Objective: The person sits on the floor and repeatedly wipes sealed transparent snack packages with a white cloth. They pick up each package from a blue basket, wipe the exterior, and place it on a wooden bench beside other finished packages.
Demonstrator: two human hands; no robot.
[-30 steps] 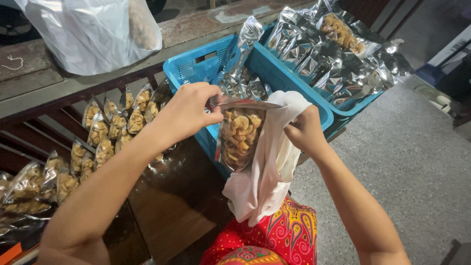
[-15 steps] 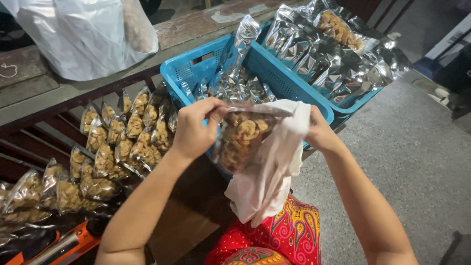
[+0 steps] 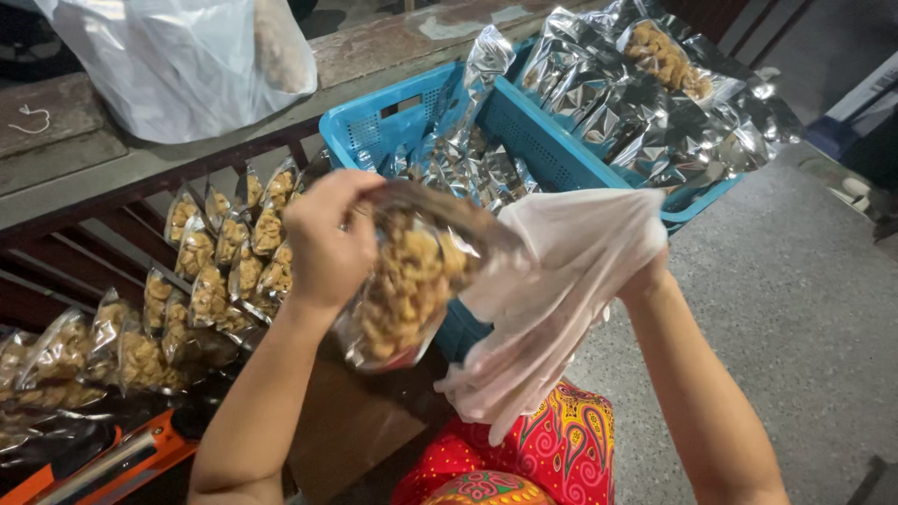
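Your left hand [image 3: 327, 245] grips the clear foil-backed pouch of fried snacks [image 3: 407, 285] by its top edge, above the blue plastic crate [image 3: 374, 126]; your right hand [image 3: 645, 276], mostly hidden, clutches a thin white plastic bag [image 3: 552, 299]. The pouch looks light, crinkly and crushable.

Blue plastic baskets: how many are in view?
2. One blue basket sits nearer the ledge, behind the left hand; the other blue basket is beside it, heaped with silver pouches. More may be hidden.

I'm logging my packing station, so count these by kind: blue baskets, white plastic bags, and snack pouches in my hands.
Blue baskets: 2
White plastic bags: 2
Held snack pouch: 1
Total: 5
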